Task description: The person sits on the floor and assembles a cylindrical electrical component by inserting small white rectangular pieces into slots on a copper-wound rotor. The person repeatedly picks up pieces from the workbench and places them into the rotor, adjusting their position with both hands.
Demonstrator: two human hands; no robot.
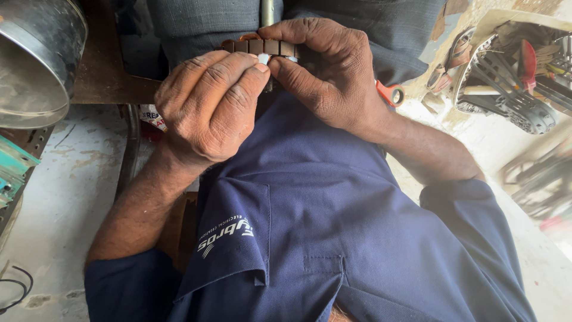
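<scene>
Both my hands meet over my lap, above my dark blue shirt. My right hand point(330, 71) grips a brown segmented ring-shaped part point(260, 46) made of several small dark blocks, fingers curled over its top. My left hand point(208, 107) pinches the underside of the same part with thumb and forefinger, right against the right thumb. A small pale piece shows between the fingertips. A thin grey metal rod point(267, 11) rises behind the part.
A shiny metal cylinder point(36, 56) lies at top left on a brown bench point(104, 77). An orange-handled tool point(390, 93) pokes out behind my right wrist. A pile of metal fan guards and parts point(512, 83) lies on the concrete floor at right.
</scene>
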